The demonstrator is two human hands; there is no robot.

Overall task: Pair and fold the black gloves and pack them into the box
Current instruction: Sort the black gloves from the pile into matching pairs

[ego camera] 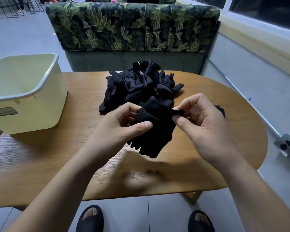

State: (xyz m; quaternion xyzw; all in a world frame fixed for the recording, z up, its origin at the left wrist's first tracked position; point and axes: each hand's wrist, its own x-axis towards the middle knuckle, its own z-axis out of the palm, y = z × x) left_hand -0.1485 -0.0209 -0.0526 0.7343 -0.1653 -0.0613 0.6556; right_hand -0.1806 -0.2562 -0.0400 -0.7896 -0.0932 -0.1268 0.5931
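Observation:
A black glove (155, 131) hangs above the wooden table (60, 164), fingers pointing down. My left hand (119, 126) pinches its left upper edge between thumb and fingers. My right hand (201, 126) pinches the cuff end at the glove's upper right. Behind them a pile of several black gloves (137, 84) lies on the far middle of the table. One more black glove (220, 111) peeks out behind my right hand. The pale yellow plastic box (23, 94) stands open at the table's left side, with nothing visible inside.
A green leaf-patterned sofa back (132, 25) rises just beyond the table's far edge. A wall with a window ledge (258, 41) runs along the right. A metal socket plate (286, 144) sits on the floor at right. My sandalled feet (90, 220) show under the table's near edge.

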